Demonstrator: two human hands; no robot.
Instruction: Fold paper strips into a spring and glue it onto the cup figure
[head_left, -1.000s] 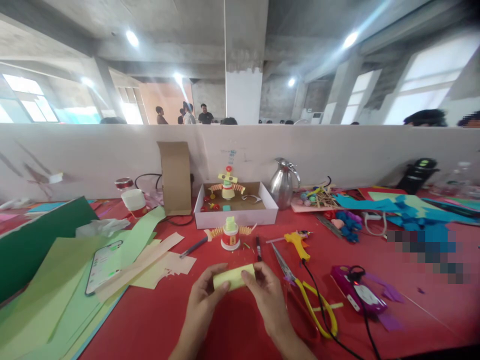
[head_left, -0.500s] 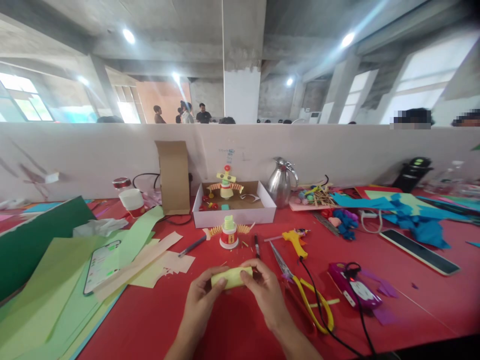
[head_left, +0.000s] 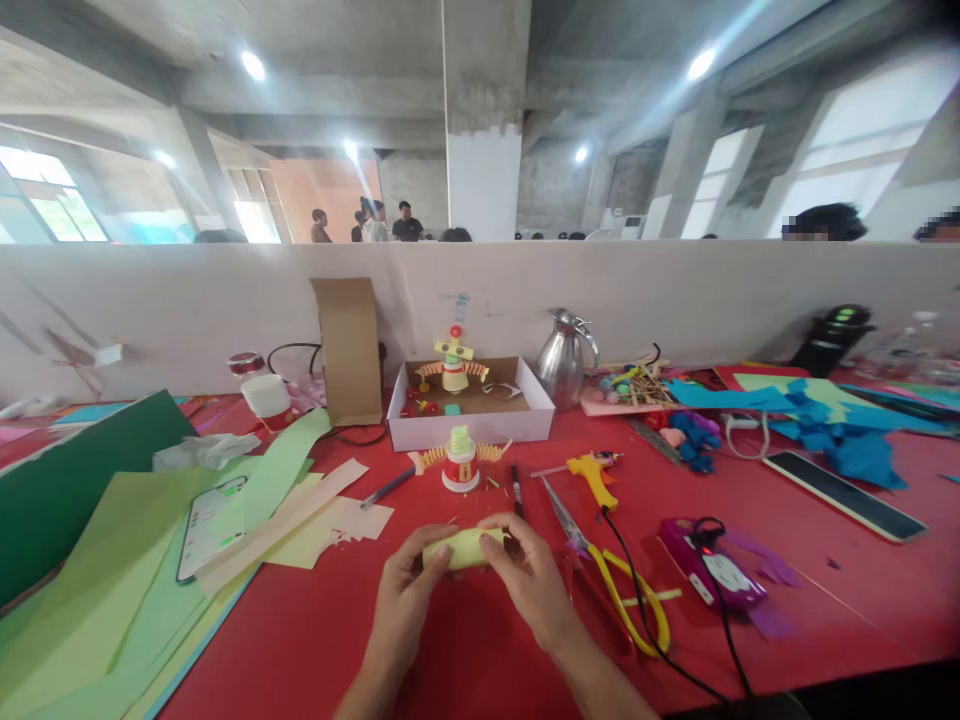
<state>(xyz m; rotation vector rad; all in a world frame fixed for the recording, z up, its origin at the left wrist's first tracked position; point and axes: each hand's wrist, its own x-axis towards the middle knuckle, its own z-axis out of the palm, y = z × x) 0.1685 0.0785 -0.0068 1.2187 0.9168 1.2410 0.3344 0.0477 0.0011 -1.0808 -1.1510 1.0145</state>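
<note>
Both my hands grip a rolled piece of pale yellow paper point(head_left: 463, 550) above the red table. My left hand point(head_left: 409, 575) has its left end between thumb and fingers. At the right end, my right hand point(head_left: 529, 570) pinches it the same way, thumb on the near side. Just beyond stands a paper-cup figure point(head_left: 460, 466) with folded paper arms and a green paper piece on top. Behind it, a similar figure point(head_left: 454, 370) with a yellow head and red ball is at a white box point(head_left: 471, 432).
Yellow-handled scissors point(head_left: 615, 580), a yellow glue gun point(head_left: 594, 480) and a purple power socket point(head_left: 712, 570) with black cords lie to the right. Coloured paper sheets point(head_left: 97, 590) and a phone point(head_left: 210, 525) cover the left. A steel jug point(head_left: 564, 360) stands by the partition.
The hands keep their grip on the rolled paper, which has hardly moved. The whole view has shifted slightly.
</note>
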